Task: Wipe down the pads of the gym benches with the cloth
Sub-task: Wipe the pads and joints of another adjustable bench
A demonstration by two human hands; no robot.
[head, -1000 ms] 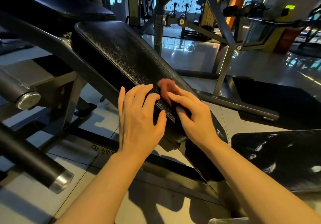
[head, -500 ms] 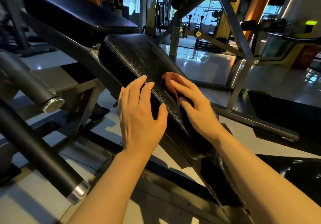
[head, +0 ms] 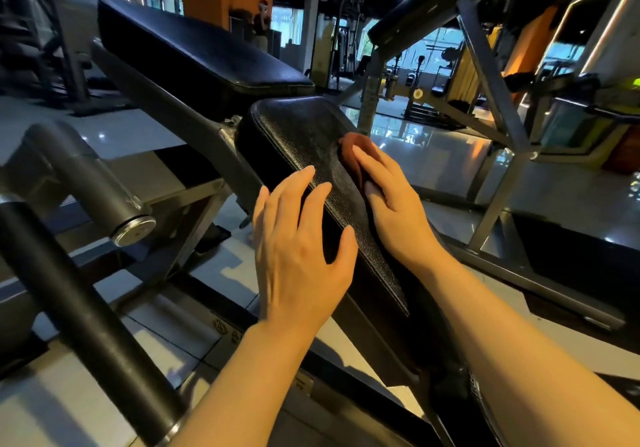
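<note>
**Cloth under your right hand, partway up the sloped pad**

Head view: your right hand [head: 391, 204] lay flat on the reddish-brown cloth [head: 356, 150], fingers straight and pressing it against the right side of the tilted black pad [head: 298, 127]. The cloth showed only as a bunched edge beyond your fingertips; most of it was hidden under the hand, so I could not tell how it was folded. Your left hand [head: 301, 256] rested on the pad's left edge with fingers straight and the thumb spread across the top face, gripping nothing.

The cloth looked soft, light and limp, so it would likely bunch or slide out unless you kept the palm and all 4 fingers spread over it. The pad's pebbled vinyl appeared firm and slightly sheened; it probably gave the cloth some drag, so steady downward pressure should have served better than pinching. The pad itself was fixed to the grey frame [head: 162, 100], so bracing at its side edge seemed the sensible hold. A 2nd pad [head: 194, 51] sat higher up, just beyond this 1.
</note>
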